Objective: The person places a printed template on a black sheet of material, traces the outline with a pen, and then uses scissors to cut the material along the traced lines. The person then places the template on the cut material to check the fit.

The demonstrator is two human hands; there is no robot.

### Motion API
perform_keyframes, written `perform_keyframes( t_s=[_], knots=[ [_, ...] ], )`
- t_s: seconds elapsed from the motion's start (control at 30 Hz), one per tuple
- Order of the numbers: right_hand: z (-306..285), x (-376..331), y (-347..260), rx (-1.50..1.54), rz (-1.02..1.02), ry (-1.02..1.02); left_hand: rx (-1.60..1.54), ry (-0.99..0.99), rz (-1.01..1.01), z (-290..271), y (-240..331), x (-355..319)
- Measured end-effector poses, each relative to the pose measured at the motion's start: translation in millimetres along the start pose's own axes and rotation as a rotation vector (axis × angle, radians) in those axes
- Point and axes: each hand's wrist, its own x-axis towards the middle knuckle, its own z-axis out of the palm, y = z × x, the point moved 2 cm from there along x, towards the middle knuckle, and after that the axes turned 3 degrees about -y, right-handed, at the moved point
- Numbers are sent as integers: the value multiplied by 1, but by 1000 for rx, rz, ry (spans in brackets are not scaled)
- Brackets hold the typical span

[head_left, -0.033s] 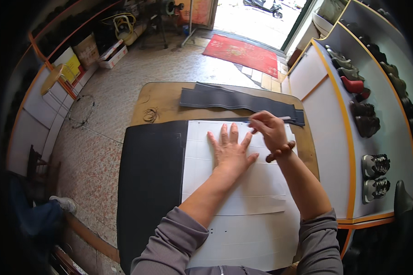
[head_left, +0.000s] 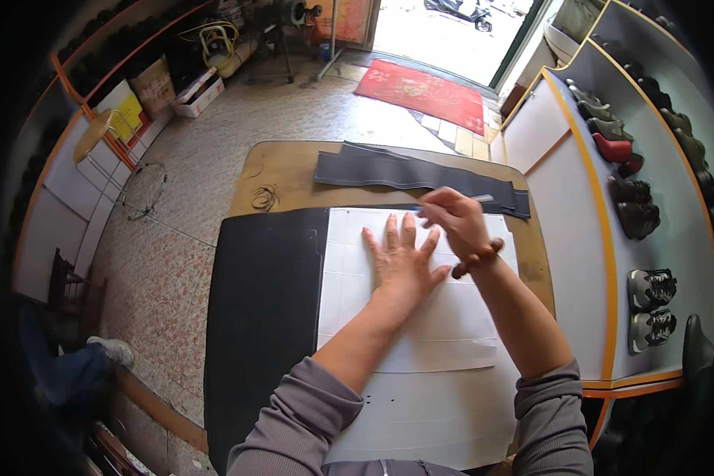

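Observation:
A white sheet (head_left: 349, 313) with faint crosswise lines lies over a black sheet of material (head_left: 266, 325) on the table. My left hand (head_left: 403, 266) presses flat on the white sheet, fingers spread, holding nothing. Just to its right, my right hand (head_left: 462, 226) pinches a slim, pale pen-like stick (head_left: 479, 198). Its upper end points right, past the knuckles; its tip is hard to make out near the sheet's far edge. Brown beads (head_left: 477, 259) ring my right wrist. Under the lined sheet, a larger white sheet (head_left: 436, 416) with small dark holes reaches toward me.
Dark stitched strips (head_left: 397, 170) and a coil of dark thread (head_left: 264, 197) lie on the far part of the brown table (head_left: 250, 170). Shelves of shoes (head_left: 650, 289) stand close on the right. A stool (head_left: 94, 136) is at the left; a red mat (head_left: 420, 94) lies by the doorway.
My right hand has shifted slightly left along the sheet's far edge, with more of the pen-like stick showing. My left hand stays put on the sheet; the whole view has shifted slightly.

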Motion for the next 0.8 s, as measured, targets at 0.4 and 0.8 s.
perform_keyframes(
  t_s=[0.4,0.8],
  knots=[
    [112,60,4,-32,244,-79,-439,178,-35,6,-9,4],
    [113,62,-11,-267,204,-204,-342,563,25,27,-10,7]
  ],
)
